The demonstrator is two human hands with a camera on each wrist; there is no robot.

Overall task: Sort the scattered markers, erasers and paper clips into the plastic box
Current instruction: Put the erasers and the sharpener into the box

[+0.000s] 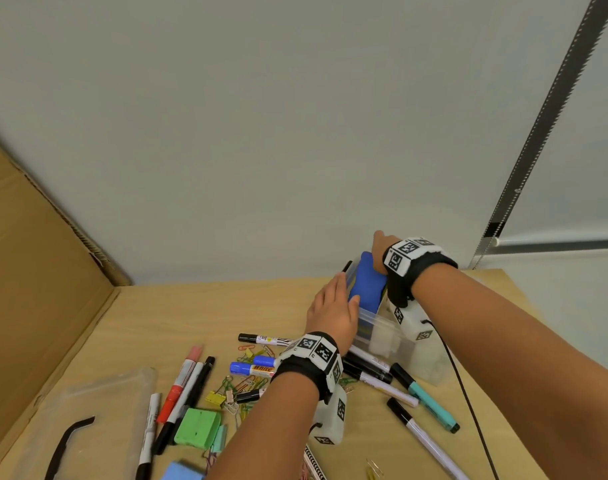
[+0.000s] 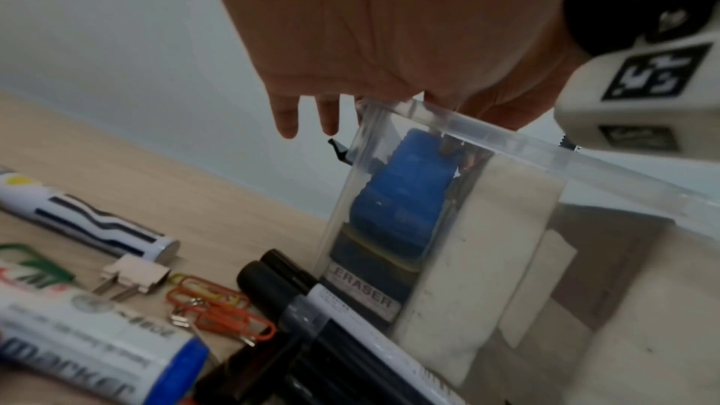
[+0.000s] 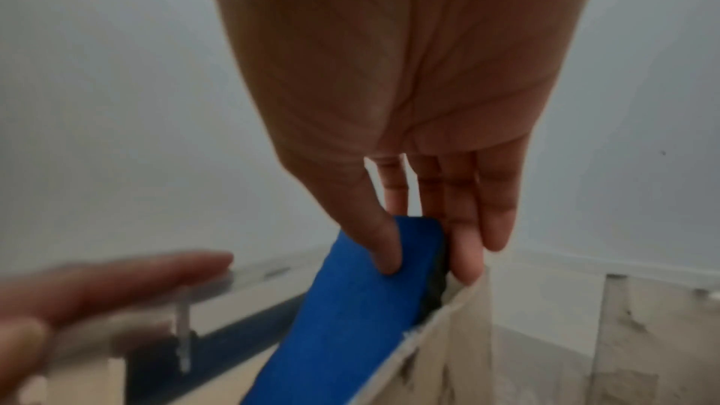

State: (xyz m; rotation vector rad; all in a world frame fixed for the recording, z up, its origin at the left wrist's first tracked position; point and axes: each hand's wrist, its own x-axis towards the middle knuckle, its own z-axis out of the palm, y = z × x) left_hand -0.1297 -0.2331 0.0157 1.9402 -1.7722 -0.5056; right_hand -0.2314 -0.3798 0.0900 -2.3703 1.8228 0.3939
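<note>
My right hand (image 1: 378,252) is up at the box, about one o'clock from the middle of the table (image 1: 177,317). Thumb on the broad face, fingers (image 3: 463,245) on the back edge, I pinch the top of the blue eraser (image 1: 366,282). It stands on end, tilted, its lower part already inside the plastic box (image 1: 382,318), in the leftmost compartment against a white divider (image 2: 479,245). Through the clear wall, the left wrist view shows a second, darker eraser (image 2: 366,285) with a label reading ERASER lying beneath the blue one in that same compartment.

My left hand (image 1: 333,310) is flat and relaxed, fingers straight, resting on the box's left rim and holding nothing; the thumb touches the blue eraser's side.

Plenty lies loose on the table. At six o'clock from the box, black-capped markers (image 1: 368,367) sit right against its near wall, and a teal marker (image 1: 429,401) lies at five o'clock, just beside them. At seven to eight o'clock there is a blue-capped marker (image 1: 252,368), a scatter of coloured paper clips (image 1: 241,382) and a yellow binder clip (image 1: 215,398). Farther out at eight o'clock a red marker (image 1: 177,389) lies beside a black-capped one (image 1: 195,386), with a green eraser (image 1: 196,427) just below them. A light blue eraser (image 1: 183,472) sits at the near edge. The clear lid (image 1: 98,410) lies far left.
</note>
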